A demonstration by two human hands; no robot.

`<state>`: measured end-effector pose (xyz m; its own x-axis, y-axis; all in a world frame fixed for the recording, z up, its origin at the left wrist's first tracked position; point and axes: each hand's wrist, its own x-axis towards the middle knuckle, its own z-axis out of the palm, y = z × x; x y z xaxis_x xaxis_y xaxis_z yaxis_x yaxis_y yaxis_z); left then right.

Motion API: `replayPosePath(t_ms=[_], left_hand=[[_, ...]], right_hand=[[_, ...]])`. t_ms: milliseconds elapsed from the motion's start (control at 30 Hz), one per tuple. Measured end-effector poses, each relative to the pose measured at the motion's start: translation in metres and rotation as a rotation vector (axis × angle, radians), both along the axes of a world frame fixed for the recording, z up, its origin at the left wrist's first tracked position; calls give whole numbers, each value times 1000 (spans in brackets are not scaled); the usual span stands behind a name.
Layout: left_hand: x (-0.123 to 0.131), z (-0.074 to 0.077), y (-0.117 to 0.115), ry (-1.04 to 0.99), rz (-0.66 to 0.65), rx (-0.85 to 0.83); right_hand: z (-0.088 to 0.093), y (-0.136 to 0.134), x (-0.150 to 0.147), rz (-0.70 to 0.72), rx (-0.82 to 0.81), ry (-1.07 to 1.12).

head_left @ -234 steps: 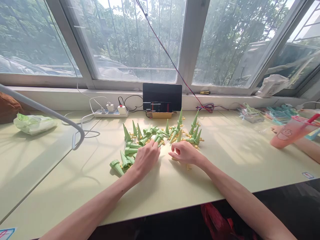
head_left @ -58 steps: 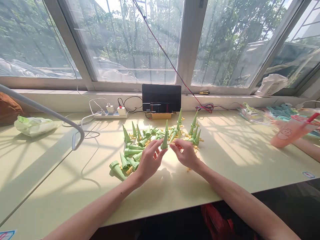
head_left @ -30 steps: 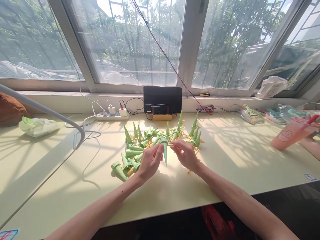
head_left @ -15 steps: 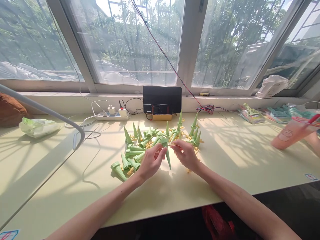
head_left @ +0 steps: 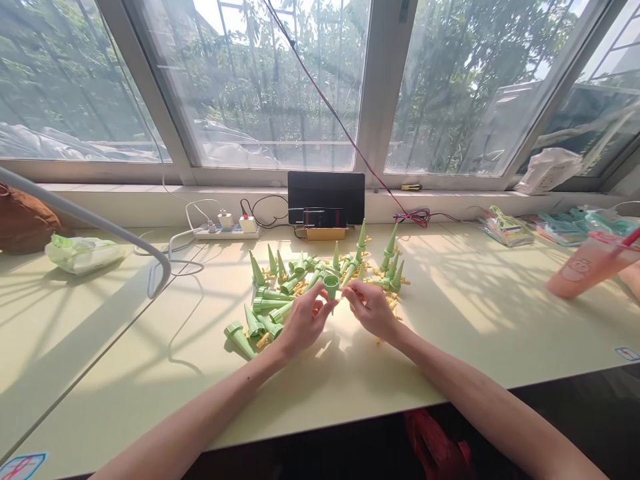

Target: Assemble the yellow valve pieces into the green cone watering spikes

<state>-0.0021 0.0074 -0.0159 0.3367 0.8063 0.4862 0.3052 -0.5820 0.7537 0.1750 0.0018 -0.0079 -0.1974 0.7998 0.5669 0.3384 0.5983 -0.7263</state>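
My left hand [head_left: 309, 319] is closed around a green plastic watering spike [head_left: 331, 285], its open round end tilted up toward me and its tip pointing down. Close beside that rim, the fingers of my right hand [head_left: 370, 308] are pinched on what looks like a small yellow plastic piece, mostly hidden by the fingertips. Beyond and left of my hands lie several more green spikes [head_left: 239, 340], some standing on their wide ends and others on their sides. Small yellow plastic pieces [head_left: 263, 341] are scattered among them, and some standing spikes [head_left: 390, 247] have yellow parts at their sides.
A dark tablet [head_left: 326, 190] leans on a small stand at the back, near a power strip [head_left: 227, 232]. At left are a grey curved tube [head_left: 163, 267] and a plastic packet [head_left: 84, 255]. A pink drink cup [head_left: 575, 270] tilts at right, beside another person's hand [head_left: 631, 275].
My left hand has turned the green spike, so its open end now faces me and its tip no longer points toward the front. My right hand stays close beside it.
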Motion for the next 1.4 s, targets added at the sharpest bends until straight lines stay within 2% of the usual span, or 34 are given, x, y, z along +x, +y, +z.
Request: replayPosePath(t_ms=[200,333,500,633,800,1167,1400], left_hand=[[2,4,-2,42,83,40],[2,9,-2,-72,111,-94],[1,14,-1,-232,-70,-422],[-1,16,-2,-285,-141,-513],[-3,17,-2,-250,-146,-481],[-5,10,-3,-94,-102,-255],[3,11,-14,-123,-118,-199]], right_hand=[[-2,2,2,-14,23,15],[-3,5,4,-61,83,41],[-4,8,5,-58,214,-47],[-6,8,5,-21,270,-115],[-7,9,6,-28,255,-119],[-8,8,8,-25,274,-44],[-15,-1,9,-73,250,8]])
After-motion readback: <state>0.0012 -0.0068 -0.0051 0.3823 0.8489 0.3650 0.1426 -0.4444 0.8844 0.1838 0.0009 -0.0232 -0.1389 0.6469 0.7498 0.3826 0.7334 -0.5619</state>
